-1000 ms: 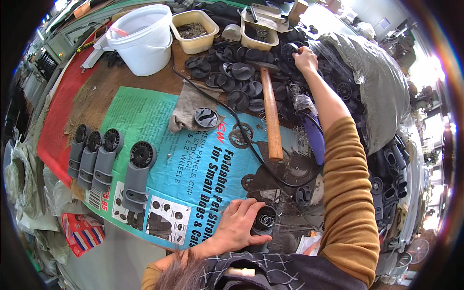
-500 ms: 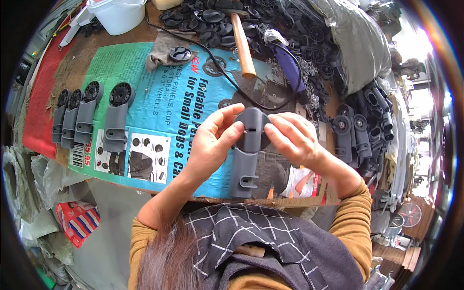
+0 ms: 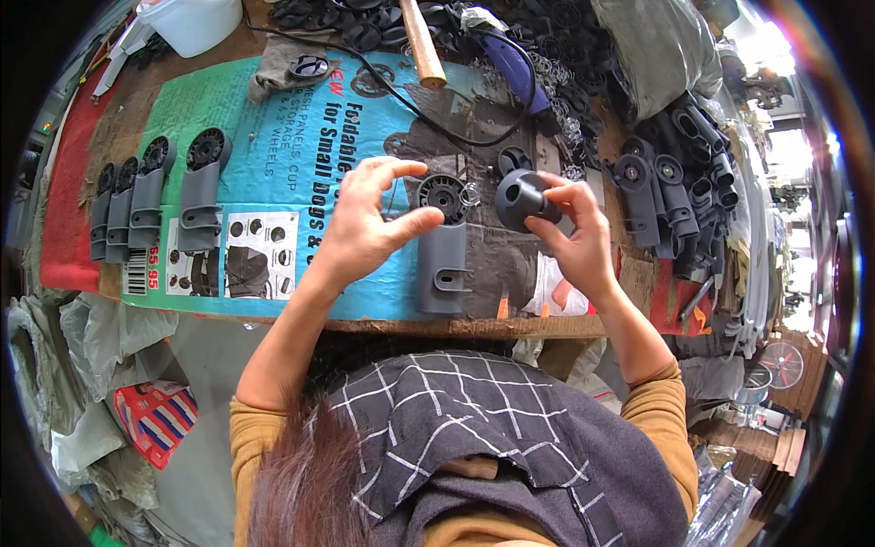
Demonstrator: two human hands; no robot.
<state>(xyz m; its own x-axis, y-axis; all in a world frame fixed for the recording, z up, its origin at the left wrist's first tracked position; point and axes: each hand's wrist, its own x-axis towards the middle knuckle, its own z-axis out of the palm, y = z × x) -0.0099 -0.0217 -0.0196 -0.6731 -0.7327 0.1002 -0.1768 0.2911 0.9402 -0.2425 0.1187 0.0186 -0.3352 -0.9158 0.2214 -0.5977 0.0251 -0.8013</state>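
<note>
My right hand (image 3: 579, 228) pinches a black round cap (image 3: 521, 202) with a hole in it, raised to the right of a grey plastic leg piece (image 3: 441, 273). That piece lies upright in front of me on the cardboard, its slotted tab toward me. Its round black ribbed head (image 3: 443, 198) is uncovered. A small shiny coil spring (image 3: 470, 193) shows at the head's right edge. My left hand (image 3: 369, 219) is just left of the head, thumb and forefinger spread apart. A thin wire-like line shows between them; I cannot tell whether it is held.
Several similar grey pieces (image 3: 200, 196) stand in a row at the left. More lie at the right (image 3: 674, 196). A hammer (image 3: 423, 50), a black cord (image 3: 410, 108), a purple-handled tool (image 3: 510, 68) and a heap of black parts are at the back. A white bucket (image 3: 193, 25) stands far left.
My hands have parted. My right hand has lifted the black cap off the grey piece to the right, baring the ribbed head. My left hand has let go. The view has shifted slightly.
</note>
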